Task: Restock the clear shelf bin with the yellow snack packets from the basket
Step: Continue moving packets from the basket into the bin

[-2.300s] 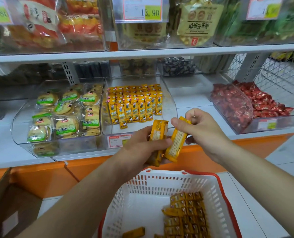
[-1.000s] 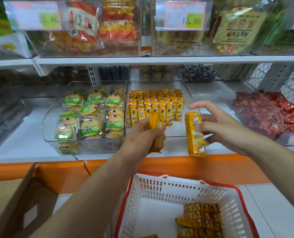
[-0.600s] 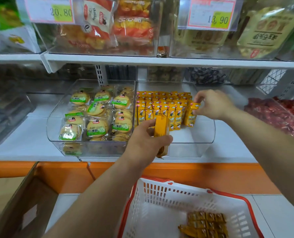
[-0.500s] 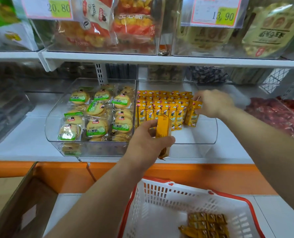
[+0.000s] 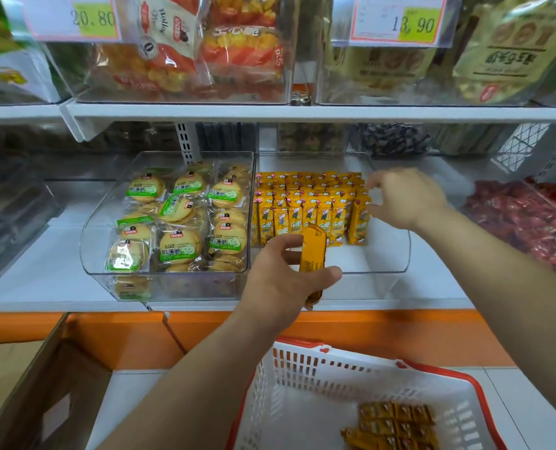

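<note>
The clear shelf bin (image 5: 396, 254) holds rows of upright yellow snack packets (image 5: 306, 206) in its back left part. My right hand (image 5: 403, 198) hovers inside the bin at the right end of the rows, fingers spread, holding nothing; a newly placed packet (image 5: 360, 222) stands at the row's end beside it. My left hand (image 5: 289, 280) is in front of the bin, gripping a yellow packet (image 5: 312, 251) held upright. Below, the white basket with red rim (image 5: 302, 384) contains several more yellow packets (image 5: 396, 423).
A clear bin of green-labelled round biscuits (image 5: 179, 219) stands left of the target bin. Red wrapped sweets (image 5: 523, 219) fill a bin at the right. An upper shelf (image 5: 270, 112) overhangs with price tags. A cardboard box (image 5: 43, 391) stands at lower left.
My right hand carried a packet into the bin, set it at the right end of the front row and let go. My left hand stayed in front of the bin with its packet.
</note>
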